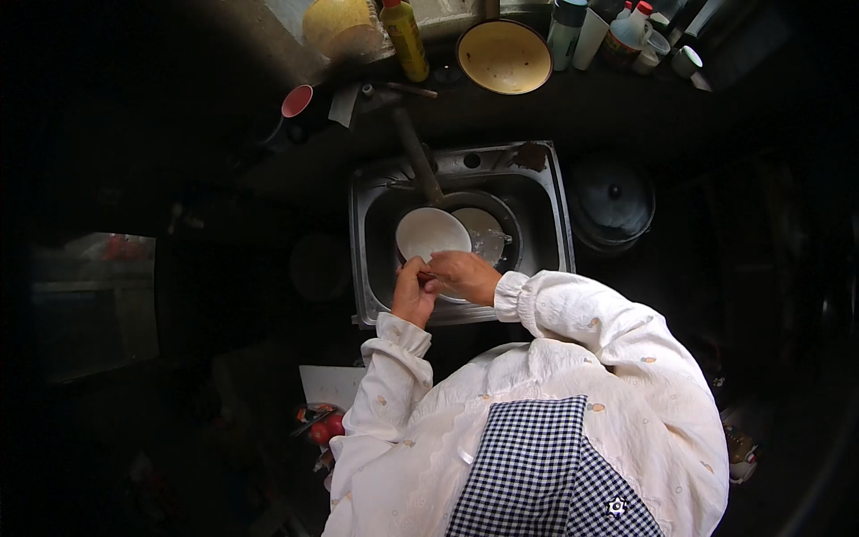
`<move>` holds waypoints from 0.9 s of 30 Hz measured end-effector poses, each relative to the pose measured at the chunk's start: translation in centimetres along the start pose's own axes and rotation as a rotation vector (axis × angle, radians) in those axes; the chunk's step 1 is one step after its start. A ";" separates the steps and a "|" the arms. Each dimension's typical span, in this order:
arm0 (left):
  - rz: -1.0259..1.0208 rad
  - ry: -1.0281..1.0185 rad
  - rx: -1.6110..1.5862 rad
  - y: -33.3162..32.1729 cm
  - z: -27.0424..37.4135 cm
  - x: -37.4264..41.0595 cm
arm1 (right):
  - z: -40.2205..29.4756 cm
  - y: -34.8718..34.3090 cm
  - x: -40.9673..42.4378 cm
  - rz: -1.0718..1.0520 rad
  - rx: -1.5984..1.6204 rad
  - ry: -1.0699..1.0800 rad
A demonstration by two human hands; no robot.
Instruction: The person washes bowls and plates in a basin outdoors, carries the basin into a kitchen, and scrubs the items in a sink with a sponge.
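A white bowl (pixel 433 235) lies tilted over the left part of a round metal basin (pixel 515 231), which stands in a stainless steel sink (pixel 547 221). Another pale dish (pixel 480 231) sits in the basin in water. My left hand (pixel 412 295) is at the near edge of the white bowl, its fingers curled near a thin reddish-brown thing. Close against it, my right hand (pixel 466 275) bends its fingers over the same spot. The fingers overlap, so what each hand grips is unclear. The faucet (pixel 419 158) reaches down over the basin from behind.
Right of the sink stands a lidded pot (pixel 612 201). Behind are a yellow enamel bowl (pixel 504 57), a yellow bottle (pixel 407 40), several containers and a red-lined cup (pixel 297 101). A white board (pixel 329 384) and red round items (pixel 327 428) are at lower left.
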State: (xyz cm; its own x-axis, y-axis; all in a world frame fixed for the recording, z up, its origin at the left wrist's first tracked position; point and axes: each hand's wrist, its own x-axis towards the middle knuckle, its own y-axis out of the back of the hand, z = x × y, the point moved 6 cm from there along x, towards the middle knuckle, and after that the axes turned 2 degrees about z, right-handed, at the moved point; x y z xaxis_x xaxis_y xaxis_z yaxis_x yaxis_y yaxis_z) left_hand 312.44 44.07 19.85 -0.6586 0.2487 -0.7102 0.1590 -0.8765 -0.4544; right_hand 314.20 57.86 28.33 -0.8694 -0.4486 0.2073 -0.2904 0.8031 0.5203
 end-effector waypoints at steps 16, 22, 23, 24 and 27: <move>0.112 -0.095 0.229 -2.7 2.3 -4.2 | 0.6 1.9 -1.7 -0.026 -0.254 0.298; 0.022 -0.146 0.122 -0.3 1.1 -0.7 | -0.8 -1.7 -0.7 0.089 0.392 -0.322; 0.101 -0.255 0.157 -0.2 1.1 -1.2 | -1.3 -1.8 -0.7 0.037 0.506 -0.328; 0.127 -0.212 0.186 -1.4 1.2 -2.1 | -1.3 -1.3 -0.9 -0.007 0.611 -0.334; 0.235 -0.131 0.284 -1.5 1.2 -4.2 | -0.4 0.0 -1.9 -0.123 0.022 0.037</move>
State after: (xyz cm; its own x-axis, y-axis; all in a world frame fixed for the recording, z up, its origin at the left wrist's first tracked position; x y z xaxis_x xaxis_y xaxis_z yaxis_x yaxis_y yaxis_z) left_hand 314.09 43.88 24.17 -0.7195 -0.0109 -0.6944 0.1186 -0.9871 -0.1074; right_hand 315.98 58.59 28.27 -0.8115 -0.5579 0.1737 -0.4027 0.7494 0.5257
